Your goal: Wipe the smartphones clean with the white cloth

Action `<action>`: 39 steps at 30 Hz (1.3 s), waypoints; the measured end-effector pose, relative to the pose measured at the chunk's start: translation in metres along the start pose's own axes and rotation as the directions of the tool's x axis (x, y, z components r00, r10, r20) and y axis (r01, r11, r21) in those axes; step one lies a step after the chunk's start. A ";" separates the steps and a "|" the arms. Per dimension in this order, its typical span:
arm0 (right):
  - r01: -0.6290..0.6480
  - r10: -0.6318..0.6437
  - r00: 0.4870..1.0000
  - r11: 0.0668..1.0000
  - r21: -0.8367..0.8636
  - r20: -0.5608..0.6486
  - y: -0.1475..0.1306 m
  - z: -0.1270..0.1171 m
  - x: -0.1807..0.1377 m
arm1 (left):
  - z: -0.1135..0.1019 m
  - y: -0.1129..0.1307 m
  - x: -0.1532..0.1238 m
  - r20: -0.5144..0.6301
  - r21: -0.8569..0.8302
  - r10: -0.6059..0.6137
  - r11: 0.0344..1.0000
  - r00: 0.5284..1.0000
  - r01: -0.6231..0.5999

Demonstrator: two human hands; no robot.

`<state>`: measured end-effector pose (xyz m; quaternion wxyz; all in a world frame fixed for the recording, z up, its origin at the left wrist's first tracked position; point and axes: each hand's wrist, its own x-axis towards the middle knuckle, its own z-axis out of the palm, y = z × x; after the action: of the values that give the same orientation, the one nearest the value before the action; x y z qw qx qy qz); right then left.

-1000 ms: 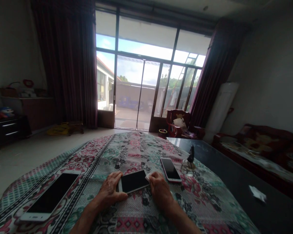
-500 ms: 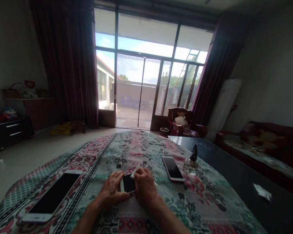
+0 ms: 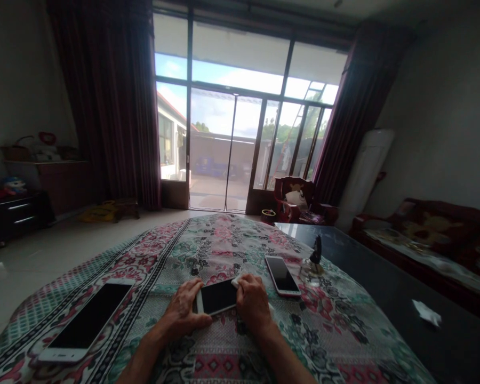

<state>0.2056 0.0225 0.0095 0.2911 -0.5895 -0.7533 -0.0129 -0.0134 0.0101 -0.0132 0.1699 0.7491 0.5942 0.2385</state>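
A white-framed smartphone (image 3: 219,296) with a dark screen lies between my hands on the patterned tablecloth. My left hand (image 3: 186,306) grips its left end, fingers along the far edge and thumb at the near corner. Closed at the phone's right end, my right hand (image 3: 254,301) has a white tissue (image 3: 235,281) bunched in its fingers; most of the tissue is hidden by the hand. To the right lies another smartphone (image 3: 282,276), screen up. A larger white smartphone (image 3: 88,320) rests at the left, its screen dark too.
Behind the right phone stands a clear glass spray bottle (image 3: 313,269) with a black top. A crumpled tissue (image 3: 426,312) is on the dark table (image 3: 388,288) at the right. The floral tablecloth (image 3: 224,240) covers the surface before me. A red wooden chair (image 3: 288,197) stands beyond.
My right hand, with the tissue, has slid right across the phone to its right end, uncovering more of the screen. My left hand keeps its hold on the left end.
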 end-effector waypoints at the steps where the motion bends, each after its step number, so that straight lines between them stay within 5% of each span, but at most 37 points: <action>1: 0.002 -0.002 1.000 1.000 -0.005 0.002 0.000 0.001 0.000 | -0.001 -0.001 0.000 0.000 -0.013 -0.005 1.000 1.000 0.005; 8: 0.000 0.000 1.000 1.000 -0.019 0.005 -0.001 0.003 -0.002 | -0.002 -0.019 -0.005 -0.048 -0.063 -0.004 0.998 0.999 0.001; 14: 0.042 -0.042 0.999 0.999 0.018 -0.008 -0.011 0.004 -0.004 | 0.000 -0.010 -0.005 -0.056 -0.013 0.012 1.000 0.998 -0.013; 25: 0.277 -0.292 0.951 0.950 0.143 0.099 -0.048 0.011 -0.014 | 0.003 -0.002 -0.003 -0.099 0.005 0.046 0.999 0.994 -0.045; 34: -0.043 0.043 0.999 0.999 0.005 0.032 -0.007 -0.001 0.003 | -0.004 -0.001 -0.005 -0.028 0.034 0.030 0.999 0.999 -0.029; 39: -0.003 0.005 0.999 0.999 -0.039 0.043 -0.010 0.000 -0.002 | -0.004 0.001 -0.005 -0.019 0.030 0.006 1.000 1.000 -0.005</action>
<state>0.1971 0.0174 0.0115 0.2635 -0.5966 -0.7579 -0.0144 -0.0159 0.0052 -0.0098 0.1520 0.7509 0.5973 0.2372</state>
